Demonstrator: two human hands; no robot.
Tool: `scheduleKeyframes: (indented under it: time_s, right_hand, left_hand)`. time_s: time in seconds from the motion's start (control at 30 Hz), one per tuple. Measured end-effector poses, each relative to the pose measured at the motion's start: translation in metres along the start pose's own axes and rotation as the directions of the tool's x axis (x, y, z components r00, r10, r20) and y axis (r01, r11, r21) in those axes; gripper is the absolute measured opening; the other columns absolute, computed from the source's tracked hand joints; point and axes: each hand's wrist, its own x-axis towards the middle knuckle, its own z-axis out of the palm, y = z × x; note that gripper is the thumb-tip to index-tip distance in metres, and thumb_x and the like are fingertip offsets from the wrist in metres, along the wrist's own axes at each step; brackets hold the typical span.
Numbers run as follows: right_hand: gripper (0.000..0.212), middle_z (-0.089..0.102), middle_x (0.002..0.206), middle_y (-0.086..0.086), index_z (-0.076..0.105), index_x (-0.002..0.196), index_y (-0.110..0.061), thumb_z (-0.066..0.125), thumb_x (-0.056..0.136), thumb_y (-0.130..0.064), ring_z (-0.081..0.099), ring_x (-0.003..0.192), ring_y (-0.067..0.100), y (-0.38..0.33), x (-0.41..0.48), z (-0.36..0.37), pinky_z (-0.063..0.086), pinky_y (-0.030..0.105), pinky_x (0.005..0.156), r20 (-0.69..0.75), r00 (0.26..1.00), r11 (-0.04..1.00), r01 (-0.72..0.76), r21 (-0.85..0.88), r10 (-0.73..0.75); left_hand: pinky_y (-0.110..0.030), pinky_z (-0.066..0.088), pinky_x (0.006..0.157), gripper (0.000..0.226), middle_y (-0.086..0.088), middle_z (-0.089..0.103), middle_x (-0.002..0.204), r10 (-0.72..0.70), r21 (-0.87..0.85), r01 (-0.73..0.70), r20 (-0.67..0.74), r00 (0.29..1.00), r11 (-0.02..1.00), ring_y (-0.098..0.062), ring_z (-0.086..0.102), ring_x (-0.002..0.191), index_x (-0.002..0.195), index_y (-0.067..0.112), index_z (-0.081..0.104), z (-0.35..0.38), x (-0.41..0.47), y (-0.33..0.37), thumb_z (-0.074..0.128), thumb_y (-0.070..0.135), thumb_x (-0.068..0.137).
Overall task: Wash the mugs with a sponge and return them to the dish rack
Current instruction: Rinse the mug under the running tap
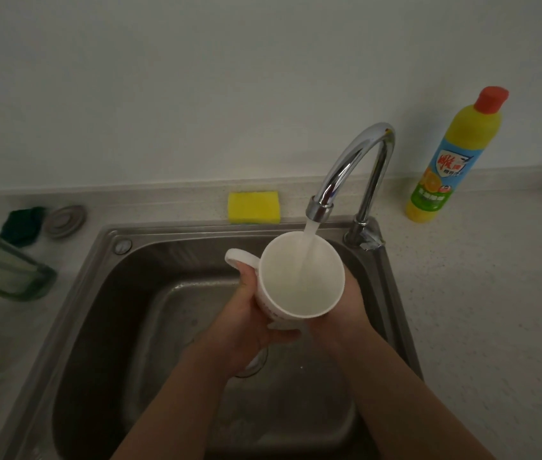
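Closest, two bare arms reaching up over the grey metal sink (104,293). Left hand (249,323) wrapped round the side and bottom of the white round mug with a loop handle (299,280), fingers (284,334) curled snug under it. Right hand (351,303) pressed on the other side, mostly hidden behind the cup, so hard to tell how those fingers sit, but holding the mug too. Mug up over the middle of the sink, tipped a little, mouth open to the stream of water (309,247) pouring in from the shiny bent tap (352,161). Probably rinsing now. Wet and likely slippery, hard and easy to chip on the steel, heavier as it fills; best held round the body with both hands, or by the handle poking out on the left. Farther back on the table, a yellow block sponge (253,207) by the sink edge, well apart from the mug. Past that, a yellow soap bottle with an orange cap (455,157) by the wall.
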Motion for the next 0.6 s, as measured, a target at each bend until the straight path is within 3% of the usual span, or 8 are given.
scheduleKeyframes:
  time_s: [0.07, 0.13, 0.23, 0.3, 0.37, 0.43, 0.47, 0.6]
  right_hand:
    - [0.020, 0.074, 0.088, -0.002, 0.072, 0.094, -0.025, 0.076, 0.076, -0.032, 0.070, 0.087, 0.018, 0.001, 0.002, -0.006, 0.058, 0.034, 0.075, 0.044, 0.990, 0.989, 0.136, -0.066, -0.133]
    - [0.047, 0.074, 0.081, -0.004, 0.077, 0.079, -0.030, 0.088, 0.040, -0.055, 0.070, 0.078, 0.013, 0.003, 0.001, -0.011, 0.057, 0.031, 0.068, 0.104, 0.983, 0.988, 0.152, 0.018, -0.153]
    - [0.053, 0.073, 0.073, -0.002, 0.078, 0.071, -0.024, 0.093, 0.026, -0.048, 0.070, 0.066, 0.013, 0.005, -0.001, -0.013, 0.055, 0.025, 0.056, 0.132, 0.981, 0.965, 0.111, 0.237, -0.145]
    - [0.041, 0.074, 0.076, 0.000, 0.078, 0.075, -0.023, 0.091, 0.040, -0.040, 0.070, 0.068, 0.015, 0.005, -0.003, -0.010, 0.056, 0.026, 0.056, 0.139, 0.979, 0.970, 0.119, 0.212, -0.150]
    - [0.011, 0.074, 0.077, 0.000, 0.076, 0.080, -0.019, 0.075, 0.070, -0.023, 0.070, 0.069, 0.015, 0.003, -0.003, -0.004, 0.055, 0.025, 0.056, 0.132, 0.986, 0.979, 0.073, 0.188, -0.099]
    - [0.019, 0.074, 0.079, 0.001, 0.070, 0.090, -0.012, 0.052, 0.090, -0.006, 0.070, 0.070, 0.014, 0.002, 0.000, 0.001, 0.055, 0.024, 0.057, 0.082, 0.996, 0.991, 0.016, 0.131, -0.027]
    - [0.021, 0.074, 0.084, 0.003, 0.068, 0.096, -0.010, 0.047, 0.095, -0.007, 0.070, 0.074, 0.015, 0.002, 0.003, 0.003, 0.055, 0.024, 0.058, 0.083, 0.996, 0.996, -0.022, 0.091, 0.015]
    - [0.024, 0.066, 0.106, 0.014, 0.058, 0.117, -0.007, 0.041, 0.101, -0.011, 0.069, 0.072, 0.010, 0.001, 0.010, 0.004, 0.055, 0.024, 0.056, -0.024, 0.971, 0.971, -0.238, 0.019, 0.238]
  left_hand:
    - [-0.046, 0.056, 0.082, 0.096, -0.003, 0.060, 0.131, 0.018, 0.054, -0.020, 0.046, 0.999, 0.998, -0.025, 0.060, 0.116, 0.140, 0.034, 0.041, -0.006, 0.001, -0.001, 0.043, 0.087, 0.060]
    - [-0.044, 0.056, 0.081, 0.095, -0.001, 0.057, 0.132, 0.046, 0.081, -0.053, 0.080, 0.996, 0.995, -0.023, 0.061, 0.115, 0.138, 0.037, 0.041, -0.010, 0.000, 0.004, 0.051, 0.086, 0.057]
    - [-0.052, 0.052, 0.090, 0.084, -0.001, 0.056, 0.130, 0.036, 0.076, -0.040, 0.059, 0.998, 0.996, -0.026, 0.061, 0.113, 0.133, 0.040, 0.046, -0.008, -0.002, 0.015, 0.043, 0.082, 0.060]
    - [-0.053, 0.052, 0.088, 0.088, -0.005, 0.059, 0.127, 0.015, 0.087, -0.014, -0.011, 1.000, 0.996, -0.029, 0.060, 0.112, 0.127, 0.039, 0.053, -0.004, -0.001, 0.017, 0.049, 0.086, 0.053]
    - [-0.049, 0.054, 0.082, 0.082, -0.009, 0.065, 0.116, -0.003, 0.094, 0.013, -0.102, 0.995, 0.995, -0.031, 0.063, 0.105, 0.115, 0.032, 0.063, 0.001, 0.001, 0.019, 0.060, 0.083, 0.051]
    - [-0.046, 0.054, 0.077, 0.072, -0.012, 0.068, 0.108, -0.013, 0.079, 0.030, -0.208, 0.978, 0.996, -0.032, 0.065, 0.099, 0.110, 0.025, 0.066, 0.003, 0.001, 0.020, 0.061, 0.075, 0.058]
    - [-0.045, 0.055, 0.076, 0.065, -0.012, 0.068, 0.106, -0.014, 0.061, 0.031, -0.262, 0.965, 0.998, -0.032, 0.066, 0.097, 0.108, 0.024, 0.066, 0.004, 0.002, 0.021, 0.060, 0.071, 0.064]
    - [-0.043, 0.057, 0.074, 0.046, -0.005, 0.065, 0.101, 0.095, 0.158, -0.023, -0.468, 0.879, 0.987, -0.026, 0.064, 0.091, 0.105, 0.027, 0.060, 0.005, 0.008, 0.019, 0.059, 0.063, 0.076]
